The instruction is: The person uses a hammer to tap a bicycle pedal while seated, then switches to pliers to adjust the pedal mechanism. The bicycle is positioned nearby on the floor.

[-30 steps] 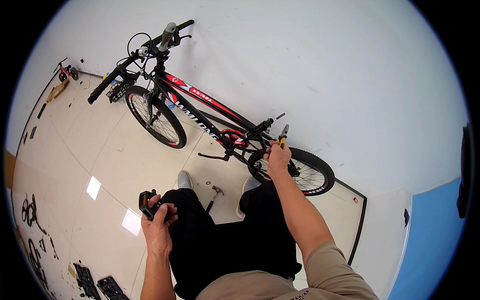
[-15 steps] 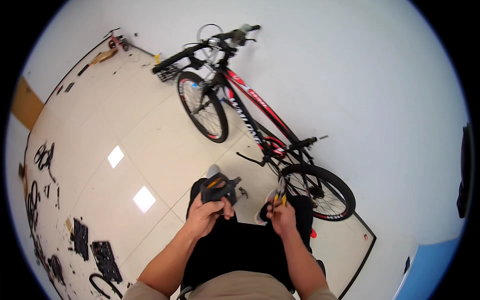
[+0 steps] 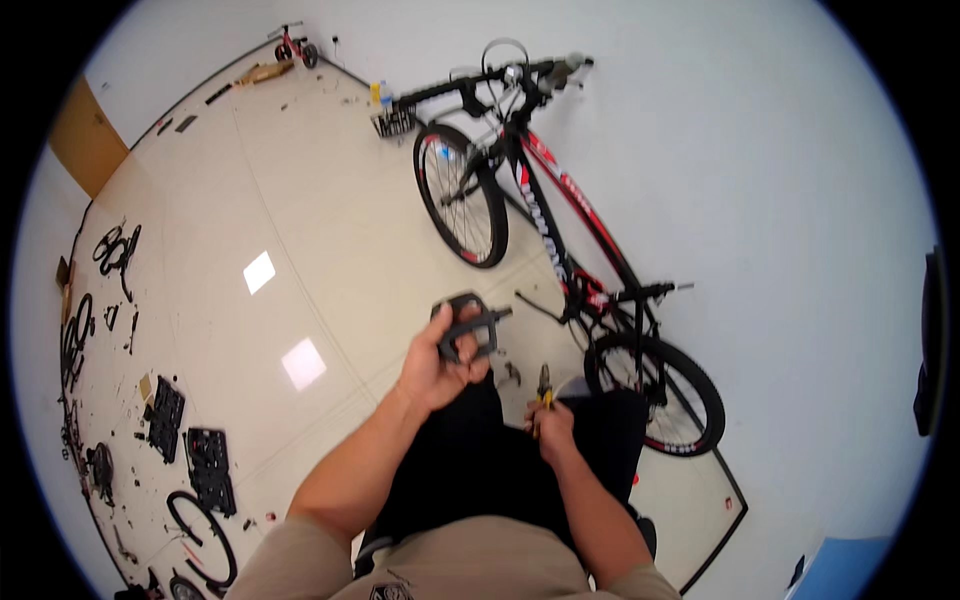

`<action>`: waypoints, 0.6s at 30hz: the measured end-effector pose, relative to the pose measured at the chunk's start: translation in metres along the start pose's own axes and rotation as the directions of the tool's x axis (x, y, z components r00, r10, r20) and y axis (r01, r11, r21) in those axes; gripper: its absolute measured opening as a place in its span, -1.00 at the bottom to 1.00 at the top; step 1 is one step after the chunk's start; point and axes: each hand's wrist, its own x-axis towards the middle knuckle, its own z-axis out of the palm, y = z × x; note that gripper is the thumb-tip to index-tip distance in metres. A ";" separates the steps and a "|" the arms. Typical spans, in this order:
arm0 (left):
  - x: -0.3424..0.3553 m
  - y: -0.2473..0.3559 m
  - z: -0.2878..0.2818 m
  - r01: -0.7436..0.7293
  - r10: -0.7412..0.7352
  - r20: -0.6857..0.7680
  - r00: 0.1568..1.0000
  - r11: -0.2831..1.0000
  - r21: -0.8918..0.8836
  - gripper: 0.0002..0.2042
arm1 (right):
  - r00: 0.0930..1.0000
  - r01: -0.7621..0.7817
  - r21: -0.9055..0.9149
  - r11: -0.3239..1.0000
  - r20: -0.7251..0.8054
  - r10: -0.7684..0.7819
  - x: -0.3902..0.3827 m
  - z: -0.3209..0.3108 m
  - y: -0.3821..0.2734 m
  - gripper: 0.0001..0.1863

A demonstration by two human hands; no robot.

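The bicycle point(image 3: 580, 194) is the largest thing here, ahead and to the right of both sets of fingers, tilted toward the white wall point(image 3: 760, 250). Its lean could make it the worst trouble: a knock from the person's right knee, which overlaps the rear wheel point(image 3: 655, 395) in this view (whether they touch I cannot tell), might roll it or let it slide down.

Well to the left of the left fingers, an unfolded black tool case point(image 3: 208, 470) lies among scattered parts; anything dropped that way could be lost in the clutter.

Beyond the right fingertips, the crank arm point(image 3: 540, 308) juts out toward the left hand point(image 3: 437, 372), so a careless sweep could scrape knuckles on it.

The hammer point(image 3: 511, 375) lies on the floor, seen between the two hands and blurred; a shifting foot could tread on it.

The right hand point(image 3: 550, 428) has its fingers wrapped round the yellow-handled pliers point(image 3: 544, 384), nose pointing away. A loose grip could let them fall near the shoe.

The black pedal point(image 3: 487, 332) sits in the left hand, thumb on one side and fingers clamped round its frame. With that open middle, it could twist if the hold slackens.

Smallest, the spindle point(image 3: 503, 313) protrudes to the right of the left fingers; a fall could damage its end.
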 end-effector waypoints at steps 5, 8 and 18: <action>0.002 0.003 -0.010 0.131 -0.046 0.358 0.933 0.967 -0.217 -0.50 | 0.996 0.092 0.025 0.995 -0.024 -0.091 -0.018 0.008 -0.008 -0.72; 0.000 0.002 -0.009 0.202 -0.069 0.480 0.874 0.951 -0.232 -0.46 | 0.978 0.206 -0.020 0.978 -0.015 -0.207 -0.020 0.006 -0.006 -0.79; -0.013 0.005 -0.016 0.153 -0.098 0.443 0.891 0.984 -0.089 -0.46 | 0.938 0.346 -0.094 0.933 0.053 -0.343 -0.086 -0.004 -0.087 -0.77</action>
